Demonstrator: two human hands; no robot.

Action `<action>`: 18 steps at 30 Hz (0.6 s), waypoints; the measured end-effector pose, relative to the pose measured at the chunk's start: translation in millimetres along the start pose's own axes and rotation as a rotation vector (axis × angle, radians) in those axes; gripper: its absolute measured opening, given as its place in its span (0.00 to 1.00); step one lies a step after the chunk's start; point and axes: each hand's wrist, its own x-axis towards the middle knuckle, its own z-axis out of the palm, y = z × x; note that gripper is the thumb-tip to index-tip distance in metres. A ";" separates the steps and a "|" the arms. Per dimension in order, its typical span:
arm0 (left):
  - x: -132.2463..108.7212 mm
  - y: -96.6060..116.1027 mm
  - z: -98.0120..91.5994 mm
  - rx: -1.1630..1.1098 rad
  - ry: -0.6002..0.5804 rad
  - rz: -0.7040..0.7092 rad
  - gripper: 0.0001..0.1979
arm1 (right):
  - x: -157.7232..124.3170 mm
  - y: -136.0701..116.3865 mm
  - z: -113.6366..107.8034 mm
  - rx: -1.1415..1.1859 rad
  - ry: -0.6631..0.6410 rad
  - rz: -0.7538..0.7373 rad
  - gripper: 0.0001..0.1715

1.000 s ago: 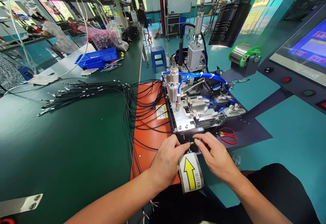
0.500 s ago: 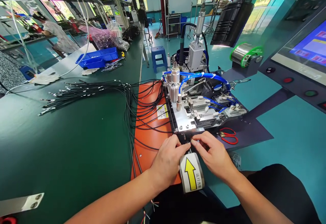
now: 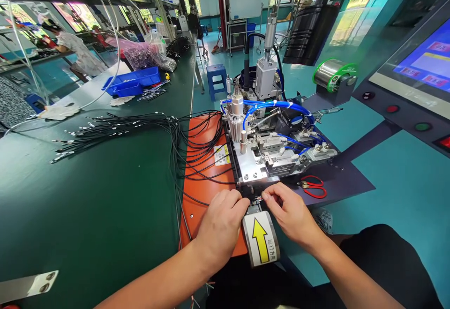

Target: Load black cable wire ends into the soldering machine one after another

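Observation:
My left hand (image 3: 221,220) and my right hand (image 3: 290,210) meet at the near edge of a metal fixture (image 3: 267,159) with blue air hoses. Both hands pinch the thin coloured wire ends (image 3: 258,199) of a black cable between fingertips, just above a white plate with a yellow arrow (image 3: 260,238). The fingers of both hands are closed round the wires. The fixture stands beside an orange plate (image 3: 207,159), over which a bundle of black cables (image 3: 140,128) loops across the green bench.
Red-handled scissors (image 3: 312,186) lie right of the fixture. A blue bin (image 3: 131,81) and a plastic bag sit farther along the bench. A solder spool (image 3: 333,75) and a control panel with a screen (image 3: 422,70) stand right. Another person works at the far left.
Both hands have shifted slightly left along the fixture's front edge, still pinching the wire ends. The view has moved a little.

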 end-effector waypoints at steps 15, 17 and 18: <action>4.5 8.3 -10.3 0.148 -0.129 -0.053 0.08 | -15.9 -12.9 -5.8 0.013 0.121 0.166 0.14; 4.0 9.5 -11.8 0.124 -0.155 -0.084 0.07 | -33.9 -27.1 -7.1 0.037 0.120 0.171 0.13; 3.6 9.9 -12.9 0.113 -0.166 -0.093 0.07 | -43.0 -34.9 -5.2 0.064 0.047 0.153 0.13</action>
